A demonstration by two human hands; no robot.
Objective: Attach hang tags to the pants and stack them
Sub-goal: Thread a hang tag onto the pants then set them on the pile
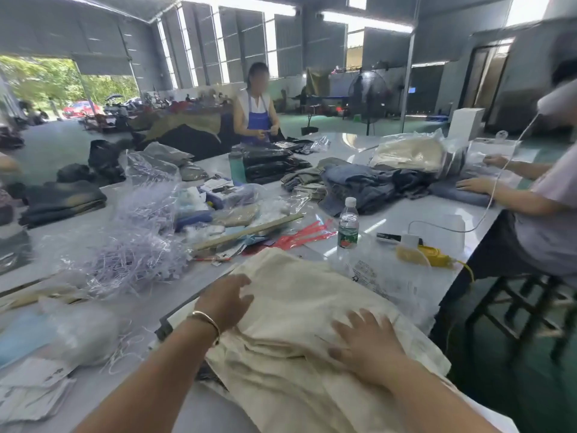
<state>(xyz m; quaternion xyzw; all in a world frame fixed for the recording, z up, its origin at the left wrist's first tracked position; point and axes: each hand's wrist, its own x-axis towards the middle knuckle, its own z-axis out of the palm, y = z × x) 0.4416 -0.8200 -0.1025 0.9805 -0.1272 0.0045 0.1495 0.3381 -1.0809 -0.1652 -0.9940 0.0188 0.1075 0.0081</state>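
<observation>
A stack of cream pants (293, 310) lies on the white table in front of me, folded, with several layers showing at its near edge. My left hand (226, 300), a gold bangle on its wrist, rests on the left side of the top pair with fingers loosely spread. My right hand (365, 339) presses flat on the right side of the stack, fingers straight. A heap of pale purple tag strings (137, 254) in clear plastic sits to the left. White hang tags (34, 389) lie at the near left.
A water bottle (348, 228), a yellow tagging gun (427, 254), red plastic strips (306, 235) and a wooden ruler (249, 231) lie beyond the stack. A person on a stool (530, 214) works at the right, beside denim (368, 185). Another person (256, 107) stands across the table.
</observation>
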